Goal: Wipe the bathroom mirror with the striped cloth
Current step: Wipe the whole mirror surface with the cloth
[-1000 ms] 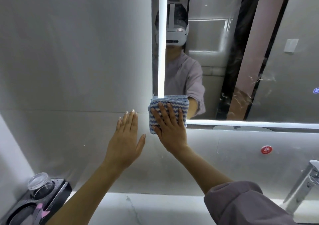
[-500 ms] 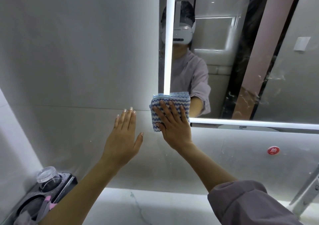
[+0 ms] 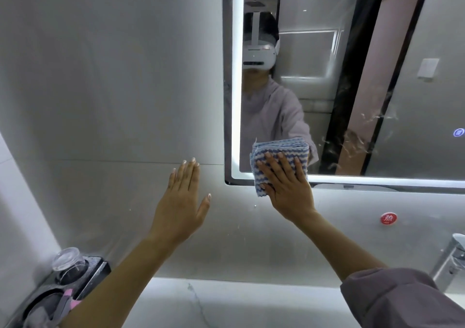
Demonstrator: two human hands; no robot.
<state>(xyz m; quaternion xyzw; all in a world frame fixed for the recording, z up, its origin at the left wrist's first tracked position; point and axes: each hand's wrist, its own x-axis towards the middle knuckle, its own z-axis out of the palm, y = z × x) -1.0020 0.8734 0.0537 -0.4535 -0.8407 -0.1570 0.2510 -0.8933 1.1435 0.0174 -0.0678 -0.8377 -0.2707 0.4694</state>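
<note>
Grey wall [image 3: 100, 75] filling the left half; lit-edged mirror [image 3: 314, 50] filling the upper right; pale surface [image 3: 226, 302] along the near edge.

Left hand [image 3: 180, 201] spread flat on the wall just left of the mirror's lower corner, fingers straight, grasping nothing. Probably braced there to steady the lean forward.

Right hand [image 3: 286, 189] likewise flat, fingers straight and fanned, pressing rather than gripping. Presumably so as to spread pressure over the whole pad.

Under it, cloth [image 3: 279, 150], folded into a thick, near-square pad, pinned against the mirror's lower left. Straddling the lit bottom edge, lower end on the wall beneath. Long axis roughly up and down; stripes running left to right; folded edge uppermost.

Well right of it, wet streaks [image 3: 367, 136] on the glass, judged not yet wiped.

Smallest, red sticker [image 3: 388, 218] on the wall below the mirror.
</note>
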